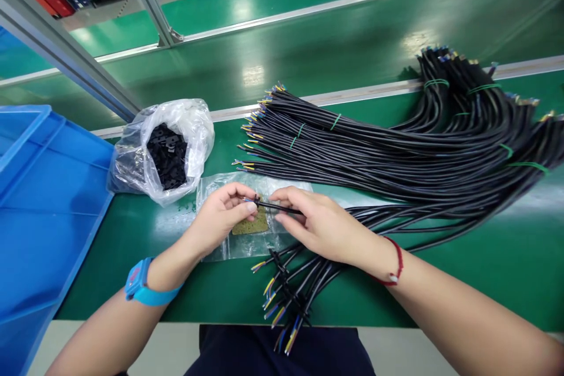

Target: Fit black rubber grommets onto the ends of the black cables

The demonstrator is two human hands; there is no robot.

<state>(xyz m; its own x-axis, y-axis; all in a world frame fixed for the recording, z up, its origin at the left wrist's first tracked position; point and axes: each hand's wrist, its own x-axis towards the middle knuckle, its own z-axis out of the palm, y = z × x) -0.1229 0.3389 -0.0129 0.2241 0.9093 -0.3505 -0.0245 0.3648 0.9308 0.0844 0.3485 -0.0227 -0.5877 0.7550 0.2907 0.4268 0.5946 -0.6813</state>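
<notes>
Between my hands runs one black cable (pixel 282 207), its stripped end pointing left. My left hand (pixel 224 208) pinches that end, where a small black plastic clip (pixel 257 202) sits around the cable; the fingers partly hide it. My right hand (pixel 324 223) grips the cable a little farther along, thumb and fingers closed on it. Beneath both hands lies a flat clear plastic bag (pixel 218 247) with a yellowish speckled piece (pixel 251 225) on or in it. Nearer me, several cables with black clips (pixel 286 288) fan out, their coloured wire ends reaching past the table edge.
Large bundles of black cables (pixel 365 153), tied with green bands, spread across the right of the green table (pixel 476 282). An opened plastic bag (pixel 198 129) of black clips (pixel 167 155) stands left of centre. A blue bin (pixel 57 205) fills the left side. A metal frame (pixel 101 79) rises behind.
</notes>
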